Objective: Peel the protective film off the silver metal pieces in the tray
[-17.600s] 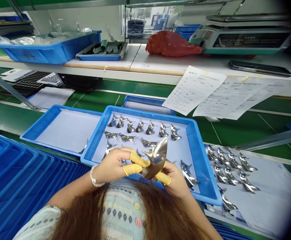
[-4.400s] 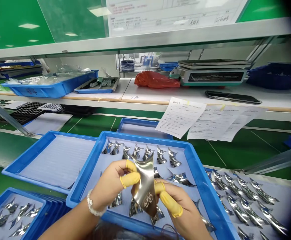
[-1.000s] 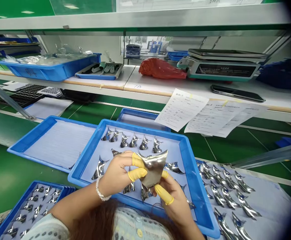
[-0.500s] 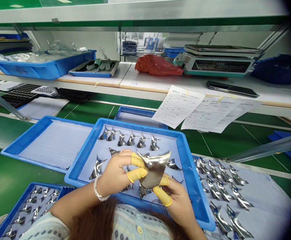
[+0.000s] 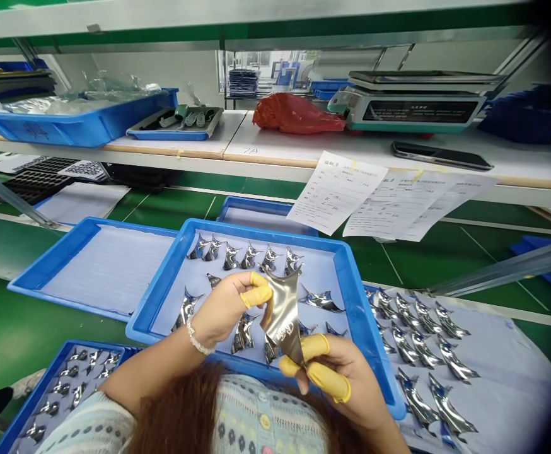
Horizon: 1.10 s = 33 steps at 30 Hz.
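Observation:
Between my two hands is a shiny, curved metal piece (image 5: 282,309) with pointed corners and some pale marking near its lower part. My left hand (image 5: 228,302) pinches its upper left side, with yellow finger covers on the thumb and a finger. At its lower tip my right hand (image 5: 336,372), also in yellow finger covers, pinches it closed. Below them lies a blue tray (image 5: 351,296) with a white liner, where similar metal pieces (image 5: 249,255) stand in rows. My hands and the held piece hide some of those.
An empty-looking lined blue tray (image 5: 100,265) is at left, a smaller filled tray (image 5: 62,391) at lower left. More metal pieces (image 5: 450,403) lie on a white sheet at right. The shelf ahead bears a scale (image 5: 412,110), red bag (image 5: 297,115) and phone (image 5: 440,156); papers (image 5: 336,192) hang from its edge.
The metal piece has turned from a sideways pose to a more upright one, its marked face now showing. My right hand has shifted to its lower tip; the left still grips its upper side.

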### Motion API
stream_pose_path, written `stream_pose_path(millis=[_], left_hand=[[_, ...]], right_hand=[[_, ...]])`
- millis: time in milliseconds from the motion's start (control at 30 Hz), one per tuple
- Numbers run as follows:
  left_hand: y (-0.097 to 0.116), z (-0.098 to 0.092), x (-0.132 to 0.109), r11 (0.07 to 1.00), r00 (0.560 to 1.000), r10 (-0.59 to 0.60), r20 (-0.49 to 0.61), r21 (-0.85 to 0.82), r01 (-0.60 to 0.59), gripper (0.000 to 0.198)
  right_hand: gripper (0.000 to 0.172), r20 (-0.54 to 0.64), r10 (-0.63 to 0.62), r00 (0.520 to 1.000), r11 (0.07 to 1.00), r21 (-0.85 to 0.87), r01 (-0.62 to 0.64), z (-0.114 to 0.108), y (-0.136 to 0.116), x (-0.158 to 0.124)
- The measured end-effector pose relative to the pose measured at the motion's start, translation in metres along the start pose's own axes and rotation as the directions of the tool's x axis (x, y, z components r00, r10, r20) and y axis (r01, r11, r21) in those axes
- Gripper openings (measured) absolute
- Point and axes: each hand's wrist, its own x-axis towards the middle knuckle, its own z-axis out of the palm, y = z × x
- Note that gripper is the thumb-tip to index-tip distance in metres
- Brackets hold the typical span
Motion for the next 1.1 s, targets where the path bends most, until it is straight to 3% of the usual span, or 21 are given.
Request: stream_pose_path(millis=[133,300,467,600,800,1100], left_hand=[[-0.003,0.005,0.003,0.996,0.995,-0.083,-0.060,-0.032,0.081,0.040],[-0.011,0.007,0.004,0.987,0.991,-0.132,-0.018,-0.093,0.130,0.043],[-0.012,0.007,0.000,0.975,0.985,-0.171,0.018,-0.141,0.172,0.045],[-0.006,0.011,-0.005,0.982,0.991,-0.130,0.008,-0.136,0.130,0.045],[0.003,0.014,-0.014,0.994,0.999,-0.035,0.023,-0.102,0.037,0.040],[-0.001,0.012,-0.017,1.000,1.000,-0.019,-0.008,-0.021,0.019,0.027]], right_hand=[[0.019,0.055,-0.004,0.998,0.997,0.083,0.000,0.002,-0.001,-0.001],[0.023,0.062,-0.001,0.998,0.995,0.103,-0.005,-0.001,0.000,-0.003],[0.030,-0.009,-0.020,1.000,0.994,0.104,0.021,-0.003,0.006,0.001],[0.032,-0.063,0.003,0.998,0.995,0.096,0.003,-0.006,0.015,0.004],[0.030,-0.047,0.031,0.998,0.987,0.162,-0.023,-0.012,0.026,0.005],[0.035,-0.124,0.069,0.990,0.997,0.033,-0.065,-0.014,0.034,0.007]])
